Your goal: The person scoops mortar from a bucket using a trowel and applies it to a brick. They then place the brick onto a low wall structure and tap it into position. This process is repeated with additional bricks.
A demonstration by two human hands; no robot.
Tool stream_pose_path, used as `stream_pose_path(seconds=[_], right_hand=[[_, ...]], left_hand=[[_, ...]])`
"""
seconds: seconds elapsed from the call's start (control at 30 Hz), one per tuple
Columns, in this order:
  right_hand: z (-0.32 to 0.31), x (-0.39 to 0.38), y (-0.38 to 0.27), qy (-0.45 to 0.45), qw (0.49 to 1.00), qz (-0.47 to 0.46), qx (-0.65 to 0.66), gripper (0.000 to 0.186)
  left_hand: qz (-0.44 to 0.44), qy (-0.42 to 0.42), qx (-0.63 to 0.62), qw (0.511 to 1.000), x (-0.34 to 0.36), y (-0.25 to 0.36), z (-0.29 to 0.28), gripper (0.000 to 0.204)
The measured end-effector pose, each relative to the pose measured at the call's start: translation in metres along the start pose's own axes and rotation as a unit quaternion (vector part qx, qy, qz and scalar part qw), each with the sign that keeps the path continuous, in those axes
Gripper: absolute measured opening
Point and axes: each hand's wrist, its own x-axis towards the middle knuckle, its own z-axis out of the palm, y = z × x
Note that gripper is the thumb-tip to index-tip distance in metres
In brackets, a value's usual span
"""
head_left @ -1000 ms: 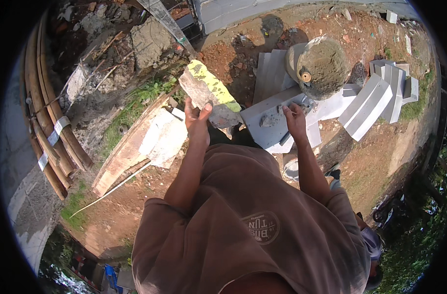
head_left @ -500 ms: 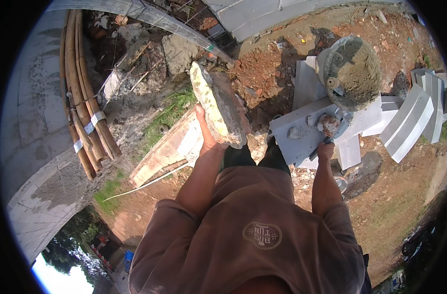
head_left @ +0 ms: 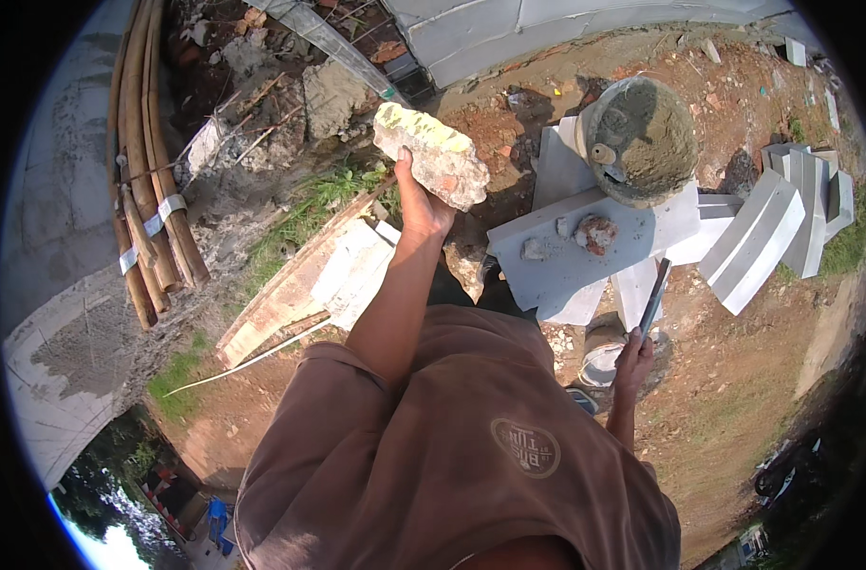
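Head view: bucket [head_left: 653, 198] holds mortar [head_left: 659, 142], tool [head_left: 602, 153]; left hand [head_left: 423, 207] grips rubble chunk [head_left: 435, 157], right hand [head_left: 634, 357] grips dark bar [head_left: 654, 299].

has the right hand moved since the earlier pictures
Yes. Judged against the mortar bucket, the right hand is now farther below it in the picture and slightly more to the right, gripping a long narrow tool.

Head view, one: wide fisheye, head-worn at left, directed downward; brown shirt [head_left: 404, 418] framed close at near side, grey wall [head_left: 509, 33] at far.
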Motion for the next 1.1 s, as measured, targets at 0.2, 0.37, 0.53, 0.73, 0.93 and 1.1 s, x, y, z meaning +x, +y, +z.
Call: stream_pose_path(seconds=[0.2,0.37,0.53,0.73,0.93,1.1], right_hand=[[0.067,-0.021,-0.098,-0.206,0.971,-0.048,0.108,0.029],[0.113,-0.026,-0.159,-0.224,0.955,-0.195,0.015,0.032],[0.101,-0.036,-0.244,-0.133,0.858,-0.387,0.31,0.038],[0.132,-0.001,-0.151,-0.189,0.911,-0.251,-0.267,0.036],[0.106,-0.021,-0.224,-0.192,0.926,-0.323,0.03,0.031],[0.132,0.004,-0.225,-0.193,0.915,-0.346,-0.072,0.042]], left_hand=[[0.014,0.031,-0.047,0.998,0.03,-0.026,0.007,0.067],[0.065,0.157,-0.037,0.985,0.045,-0.038,-0.001,0.063],[0.118,0.184,-0.043,0.975,0.043,-0.034,0.014,0.055],[0.271,0.221,0.168,0.922,0.064,-0.032,0.015,0.076],[0.137,0.269,0.026,0.953,0.05,-0.014,0.028,0.069],[0.182,0.252,0.084,0.947,0.058,-0.017,0.031,0.07]])
